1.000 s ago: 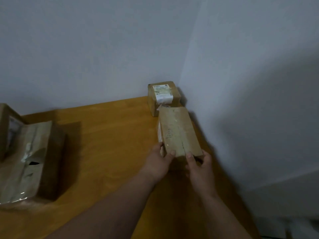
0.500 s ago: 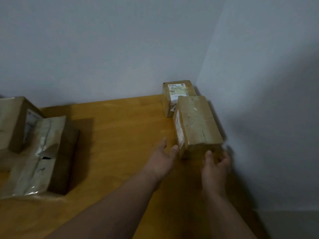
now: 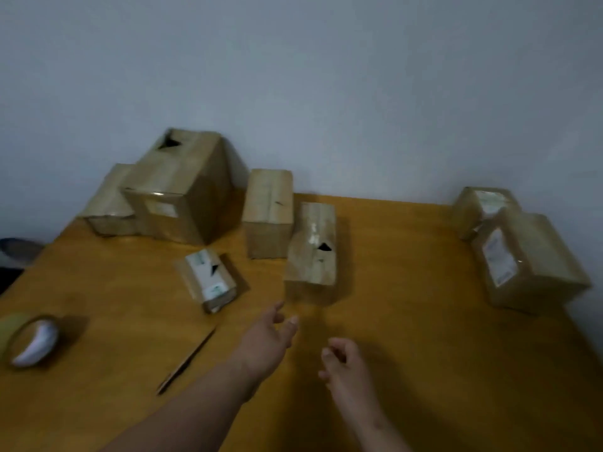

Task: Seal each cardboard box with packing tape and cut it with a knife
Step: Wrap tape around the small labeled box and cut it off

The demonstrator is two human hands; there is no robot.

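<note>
Several cardboard boxes stand on the wooden table (image 3: 408, 288). A long box with a gap in its top (image 3: 312, 252) lies just beyond my left hand (image 3: 267, 340), which is open and empty. My right hand (image 3: 342, 360) hovers loosely curled, holding nothing. A small labelled box (image 3: 208, 278) lies left of centre. Two taped boxes sit at the far right: a larger one (image 3: 528, 262) and a smaller one (image 3: 483, 207) behind it. The tape roll (image 3: 27, 339) stands at the left edge. A knife (image 3: 186, 363) lies on the table near my left forearm.
A big box (image 3: 182, 187), a flatter box (image 3: 111, 203) and an upright box (image 3: 268, 212) stand along the grey back wall. The table's left edge runs diagonally past the tape roll; its right side ends near the wall.
My hands have let go of the taped box at the right and pulled back. My view has swung left, bringing the other boxes, tape roll and knife into sight.
</note>
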